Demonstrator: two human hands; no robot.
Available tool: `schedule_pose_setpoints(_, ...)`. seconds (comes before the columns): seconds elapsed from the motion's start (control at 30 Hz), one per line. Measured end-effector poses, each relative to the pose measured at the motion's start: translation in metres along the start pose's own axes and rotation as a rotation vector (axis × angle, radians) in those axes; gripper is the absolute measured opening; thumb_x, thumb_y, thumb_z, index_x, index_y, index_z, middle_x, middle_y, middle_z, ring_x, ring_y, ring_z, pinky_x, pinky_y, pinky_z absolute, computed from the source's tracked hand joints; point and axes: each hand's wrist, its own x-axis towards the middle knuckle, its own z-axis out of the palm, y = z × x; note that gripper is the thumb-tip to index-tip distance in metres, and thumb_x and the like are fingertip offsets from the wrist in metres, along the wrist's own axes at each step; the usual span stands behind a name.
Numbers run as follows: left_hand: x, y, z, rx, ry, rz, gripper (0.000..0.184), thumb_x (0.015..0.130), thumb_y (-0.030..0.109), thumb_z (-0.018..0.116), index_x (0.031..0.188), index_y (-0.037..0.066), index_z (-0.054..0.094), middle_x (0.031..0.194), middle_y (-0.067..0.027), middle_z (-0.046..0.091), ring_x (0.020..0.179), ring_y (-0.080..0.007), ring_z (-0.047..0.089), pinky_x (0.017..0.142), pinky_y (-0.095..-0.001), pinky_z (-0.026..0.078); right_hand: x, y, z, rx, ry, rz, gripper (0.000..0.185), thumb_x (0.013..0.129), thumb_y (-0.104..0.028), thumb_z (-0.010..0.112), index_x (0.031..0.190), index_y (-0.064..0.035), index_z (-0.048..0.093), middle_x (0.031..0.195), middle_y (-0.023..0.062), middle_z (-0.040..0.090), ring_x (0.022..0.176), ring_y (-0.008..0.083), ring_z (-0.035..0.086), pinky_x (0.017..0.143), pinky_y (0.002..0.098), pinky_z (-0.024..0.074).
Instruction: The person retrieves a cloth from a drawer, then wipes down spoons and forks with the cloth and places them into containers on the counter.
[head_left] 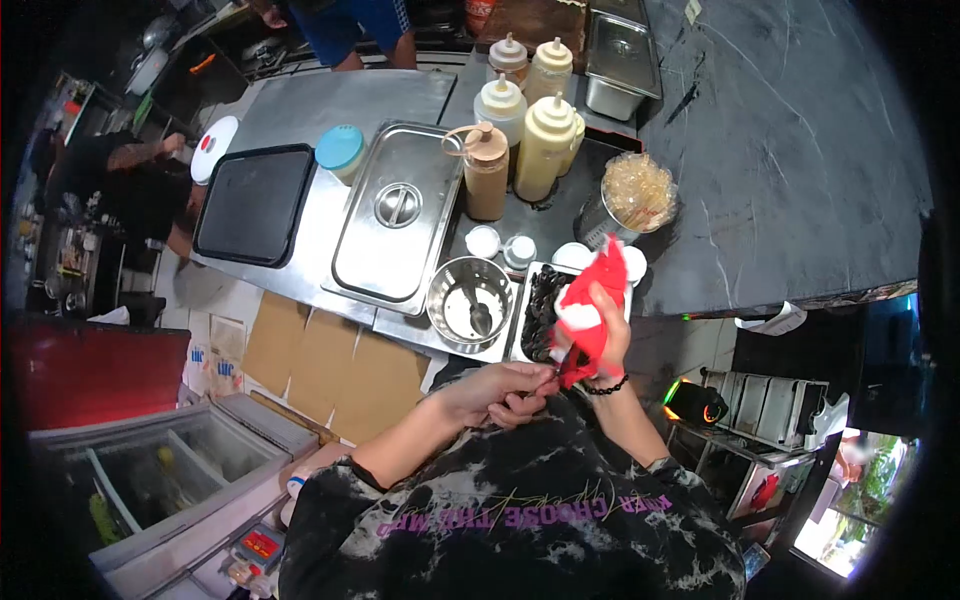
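Note:
My right hand (612, 335), with a dark bead bracelet at its wrist, is closed around a crumpled red and white cloth (602, 278). The cloth is raised above a white tray (515, 350) and blurred in places. My left hand (505, 393) is in a pinch at the cloth's lower edge. A thin dark piece shows by its fingertips, too small to name. Black spoon-like utensils (540, 310) lie in the tray, partly hidden by the cloth. Just left stands a steel bowl (437, 306) with a dark spoon (480, 318) in it.
Behind the bowl are squeeze bottles (540, 150), a brown-capped bottle (487, 175) and small white lids (483, 241). A steel container (597, 225) holds plastic-wrapped items. A lidded steel pan (370, 245) and black tray (255, 205) lie left. Other people stand at the far side.

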Motion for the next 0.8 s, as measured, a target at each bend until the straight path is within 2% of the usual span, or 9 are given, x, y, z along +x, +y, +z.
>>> schedule_pose_setpoints(0.03, -0.004, 0.004, -0.002, -0.047, -0.03, -0.057, 0.022, 0.096, 0.03, 0.038, 0.089, 0.009, 0.044, 0.053, 0.0052, 0.031, 0.038, -0.0013, 0.023, 0.032, -0.0158, 0.016, -0.002, -0.005, -0.006, -0.078, -0.144, -0.129, 0.021, 0.085, -0.014, 0.055, 0.1, 0.0012, 0.057, 0.084, 0.0067, 0.063, 0.07, 0.0175, 0.061, 0.066, 0.0303, 0.05)
schedule_pose_setpoints(0.13, -0.019, 0.015, -0.007, -0.081, -0.085, -0.11, 0.024, 0.095, 0.03, 0.04, 0.089, 0.008, 0.046, 0.054, 0.0049, 0.032, 0.039, -0.0024, 0.025, 0.033, -0.0163, 0.017, 0.007, -0.018, -0.018, -0.897, -0.367, -0.979, 0.014, 0.072, -0.008, 0.065, 0.082, 0.0009, 0.063, 0.07, 0.0112, 0.062, 0.063, 0.0219, 0.062, 0.061, 0.0289, 0.0493)
schedule_pose_setpoints(0.2, -0.032, 0.024, 0.006, 0.388, 0.223, -0.038, 0.024, 0.095, 0.029, 0.039, 0.087, 0.009, 0.049, 0.055, 0.0043, 0.034, 0.042, -0.0041, 0.028, 0.036, -0.0176, 0.022, 0.021, -0.023, -0.028, -0.871, -0.513, -1.166, 0.021, 0.064, -0.014, 0.071, 0.079, -0.0004, 0.066, 0.07, 0.0115, 0.062, 0.06, 0.0244, 0.062, 0.055, 0.0299, 0.0493)
schedule_pose_setpoints(0.23, -0.037, 0.024, 0.006, 0.599, 0.403, 0.036, 0.029, 0.094, 0.033, 0.041, 0.087, 0.007, 0.054, 0.057, 0.0038, 0.033, 0.047, -0.0052, 0.029, 0.042, -0.0197, 0.023, 0.022, -0.021, -0.039, -0.852, -0.379, -1.115, 0.021, 0.064, -0.014, 0.072, 0.079, -0.001, 0.066, 0.072, 0.0112, 0.062, 0.062, 0.0242, 0.062, 0.057, 0.0302, 0.0494)
schedule_pose_setpoints(0.27, -0.043, 0.024, -0.024, 1.2, 0.507, 0.297, 0.032, 0.094, 0.034, 0.04, 0.09, 0.006, 0.056, 0.059, -0.0033, 0.044, 0.048, -0.0143, 0.039, 0.047, -0.0266, 0.034, 0.021, -0.021, -0.046, -0.831, -0.246, -1.063, 0.021, 0.064, -0.015, 0.072, 0.079, -0.0015, 0.066, 0.075, 0.0108, 0.063, 0.064, 0.0241, 0.063, 0.059, 0.0305, 0.0496)
schedule_pose_setpoints(0.33, -0.063, 0.058, 0.018, 1.874, 0.942, 0.118, 0.027, 0.09, 0.029, 0.046, 0.095, 0.005, 0.058, 0.073, -0.0208, 0.057, 0.07, -0.0374, 0.059, 0.063, -0.0435, 0.045, 0.016, -0.032, -0.051, -0.888, -0.012, -1.038, 0.018, 0.071, -0.015, 0.07, 0.084, -0.0031, 0.065, 0.08, 0.0103, 0.064, 0.073, 0.0251, 0.063, 0.068, 0.0331, 0.0481)
schedule_pose_setpoints(0.5, -0.048, 0.089, 0.0, 2.461, 0.932, 0.033, 0.012, 0.071, 0.012, 0.058, 0.066, 0.004, 0.065, 0.066, -0.0151, 0.062, 0.065, -0.0302, 0.063, 0.058, -0.0395, 0.049, 0.007, -0.033, -0.078, -0.985, 0.033, -0.827, 0.019, 0.072, -0.011, 0.07, 0.086, -0.0007, 0.063, 0.079, 0.0117, 0.064, 0.069, 0.0227, 0.063, 0.065, 0.0299, 0.0463)
schedule_pose_setpoints(0.63, 0.001, 0.087, -0.036, 2.638, 0.766, -0.128, 0.01, 0.069, 0.012, 0.058, 0.067, 0.007, 0.066, 0.065, -0.0111, 0.063, 0.063, -0.0262, 0.064, 0.052, -0.0346, 0.047, -0.006, -0.037, -0.082, -1.029, 0.059, -0.777, 0.018, 0.072, -0.009, 0.069, 0.086, -0.0002, 0.063, 0.078, 0.0113, 0.064, 0.068, 0.0216, 0.062, 0.065, 0.03, 0.0463)
schedule_pose_setpoints(0.8, 0.021, 0.084, -0.023, 2.667, 0.742, -0.262, 0.013, 0.074, 0.013, 0.057, 0.076, 0.01, 0.069, 0.079, -0.0083, 0.066, 0.078, -0.0222, 0.064, 0.066, -0.0333, 0.046, -0.023, -0.051, -0.1, -1.026, 0.15, -0.767, 0.015, 0.073, -0.007, 0.068, 0.085, 0.0002, 0.063, 0.08, 0.0102, 0.064, 0.072, 0.0199, 0.062, 0.068, 0.0286, 0.0464)
